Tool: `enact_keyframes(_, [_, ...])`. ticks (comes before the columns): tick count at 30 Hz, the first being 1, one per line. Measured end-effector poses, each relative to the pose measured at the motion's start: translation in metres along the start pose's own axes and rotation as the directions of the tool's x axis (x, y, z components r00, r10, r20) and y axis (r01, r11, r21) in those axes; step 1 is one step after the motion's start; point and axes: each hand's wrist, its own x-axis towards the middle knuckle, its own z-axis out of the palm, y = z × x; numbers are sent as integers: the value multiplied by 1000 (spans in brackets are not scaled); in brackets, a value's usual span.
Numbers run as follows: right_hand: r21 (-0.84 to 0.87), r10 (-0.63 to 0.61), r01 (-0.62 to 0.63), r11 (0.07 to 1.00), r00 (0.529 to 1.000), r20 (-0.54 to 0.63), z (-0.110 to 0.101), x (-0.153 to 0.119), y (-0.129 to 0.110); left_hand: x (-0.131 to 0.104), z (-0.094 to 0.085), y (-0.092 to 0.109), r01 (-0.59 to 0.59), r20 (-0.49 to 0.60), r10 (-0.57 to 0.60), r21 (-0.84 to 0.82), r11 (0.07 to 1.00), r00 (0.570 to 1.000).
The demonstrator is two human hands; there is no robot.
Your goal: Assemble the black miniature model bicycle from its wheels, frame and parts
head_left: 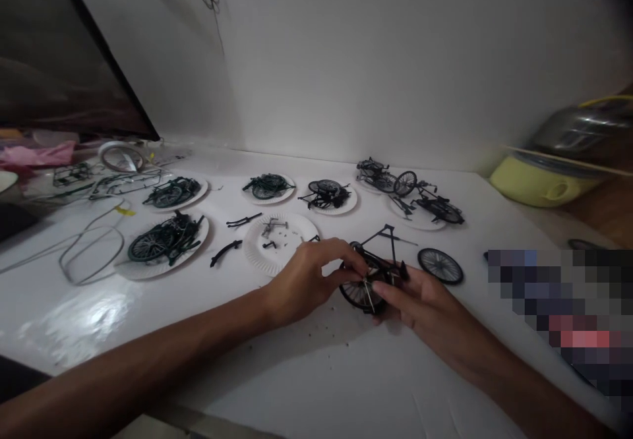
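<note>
A partly built black miniature bicycle (388,241), with one spoked wheel (352,294) on it, is held just over the white table. My right hand (420,297) grips it from the right, thumb lying near the wheel's hub and the other fingers behind. The thumb and fingertips of my left hand (311,277) are pinched together at the hub; whatever sits between them is too small to make out. A thin light-coloured rod (368,297) runs down across the wheel from the fingertips. Right of the hands, a loose spoked wheel (440,266) lies flat.
Behind my left hand, a paper plate (254,254) carries small parts, with a black curved piece (225,252) and a fork-like piece (244,220) beside it. Several other plates bear miniature bicycle parts. Tiny bits dot the table (297,386). A yellow-green pot (539,182) stands right.
</note>
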Motion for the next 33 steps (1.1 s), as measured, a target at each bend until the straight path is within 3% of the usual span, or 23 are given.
enact_keyframes(7, [1, 7, -7, 1000, 1000, 2, 3, -1, -1, -1, 3, -1, -164, 9, 163, 54, 985, 987])
enact_keyframes(12, [-6, -4, 3, 1000, 999, -43, 2, -1, 0, -2, 4, -2, -47, -62, 48, 21, 999, 997])
enact_keyframes(17, [31, -4, 4, 999, 1000, 6, 1, 0, 1, -3, 7, -1, -183, -21, 184, 66, 981, 983])
enact_keyframes(22, [-7, -40, 40, 999, 998, -38, 2, 0, 1, -3, 6, -2, -70, -100, 77, 79, 994, 992])
enact_keyframes(27, [17, -42, 42, 999, 999, 9, 2, 0, 3, -3, 8, -2, -209, -3, 210, 73, 975, 978])
enact_keyframes(33, [-31, -60, 59, 998, 997, -39, -2, 0, 3, -3, 4, -6, -90, -83, 100, 115, 989, 992])
